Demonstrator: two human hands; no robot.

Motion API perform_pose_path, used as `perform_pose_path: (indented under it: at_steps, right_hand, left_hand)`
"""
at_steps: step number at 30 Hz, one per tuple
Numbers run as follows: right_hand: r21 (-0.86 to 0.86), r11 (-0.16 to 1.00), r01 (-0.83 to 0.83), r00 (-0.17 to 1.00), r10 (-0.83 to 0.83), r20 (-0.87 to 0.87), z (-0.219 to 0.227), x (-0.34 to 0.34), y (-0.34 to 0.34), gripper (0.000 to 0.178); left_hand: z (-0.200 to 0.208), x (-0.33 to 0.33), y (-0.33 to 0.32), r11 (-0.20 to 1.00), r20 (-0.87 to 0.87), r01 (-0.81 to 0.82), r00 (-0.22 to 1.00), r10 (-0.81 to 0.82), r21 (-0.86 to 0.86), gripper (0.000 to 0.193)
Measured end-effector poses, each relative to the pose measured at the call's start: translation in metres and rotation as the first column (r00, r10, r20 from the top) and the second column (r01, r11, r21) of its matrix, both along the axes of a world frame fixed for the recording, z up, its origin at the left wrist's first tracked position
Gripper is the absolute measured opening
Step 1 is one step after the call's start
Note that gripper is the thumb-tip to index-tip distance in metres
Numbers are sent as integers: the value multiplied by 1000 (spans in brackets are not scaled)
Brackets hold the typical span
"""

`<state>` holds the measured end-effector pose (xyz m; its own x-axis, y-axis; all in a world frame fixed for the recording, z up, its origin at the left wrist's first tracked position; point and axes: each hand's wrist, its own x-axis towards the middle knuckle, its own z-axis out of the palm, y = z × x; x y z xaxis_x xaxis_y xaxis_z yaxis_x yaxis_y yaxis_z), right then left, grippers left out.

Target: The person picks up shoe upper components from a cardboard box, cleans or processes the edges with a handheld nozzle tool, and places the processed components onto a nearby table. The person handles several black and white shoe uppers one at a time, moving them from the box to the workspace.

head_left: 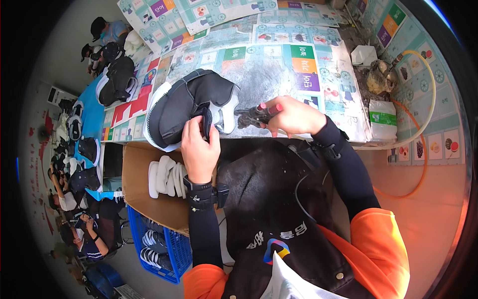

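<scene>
A black shoe (pixel 172 112) with a pale, stitched-looking edge and a light grey part at its right lies near the front of the worktable. My left hand (pixel 200 147) is closed on a black padded flap (pixel 205 119) of this shoe, thumb and fingers pinching it. Just right of the shoe, my right hand (pixel 294 118) is wrapped round a dark, smudged tool (pixel 253 117) with red ends. Its kind is not clear. The tool's dark end points at the shoe's grey part, and I cannot tell whether they touch.
Printed sheets cover the worktable (pixel 338 74). Below its front edge, a cardboard box (pixel 137 167) holds white curved pieces (pixel 167 177). A blue basket (pixel 172 276) with striped shoes stands beneath. Hoses (pixel 432 99) loop at the right. More shoes (pixel 117 82) and several people are at the left.
</scene>
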<state>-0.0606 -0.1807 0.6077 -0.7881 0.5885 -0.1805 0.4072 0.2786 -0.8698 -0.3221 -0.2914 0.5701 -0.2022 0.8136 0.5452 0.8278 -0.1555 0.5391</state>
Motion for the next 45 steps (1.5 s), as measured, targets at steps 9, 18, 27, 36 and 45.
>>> perform_pose_path:
  at_steps: [9, 18, 27, 36, 45]
  right_hand:
    - [805, 355, 475, 605, -796, -6, -70, 108, -6, 26]
    - [366, 640, 675, 722, -472, -506, -3, -22, -37, 71]
    - [102, 568, 816, 380, -396, -836, -14, -87, -19, 38]
    - [132, 817, 561, 809, -507, -297, 28, -73, 6, 67]
    - [816, 349, 460, 607, -795, -3, -56, 98, 7, 51]
  left_hand:
    - [40, -81, -7, 948, 291, -315, 913, 286, 56, 33]
    - [43, -63, -28, 989, 856, -62, 510, -87, 137, 30]
    - [40, -77, -35, 981, 868, 4, 465, -175, 196, 33]
    - [79, -71, -49, 982, 592, 186, 788, -168, 30, 27]
    - [107, -99, 12, 957, 730, 133, 676, 102, -257, 26]
